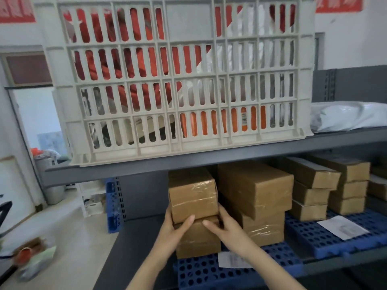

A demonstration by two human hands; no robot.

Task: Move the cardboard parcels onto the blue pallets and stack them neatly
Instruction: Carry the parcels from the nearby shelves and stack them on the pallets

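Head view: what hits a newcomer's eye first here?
The big off-white slatted crate on the upper shelf fills the top of the frame, with red and white showing through its slots. Below it, the left hand and right hand grip the top parcel of a two-high stack at the left end of the blue pallet. Taller brown parcel stacks stand to its right.

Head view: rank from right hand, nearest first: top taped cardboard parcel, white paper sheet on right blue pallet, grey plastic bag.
1. Top taped cardboard parcel: touching right hand.
2. White paper sheet: on right pallet.
3. Grey plastic bag: upper shelf.
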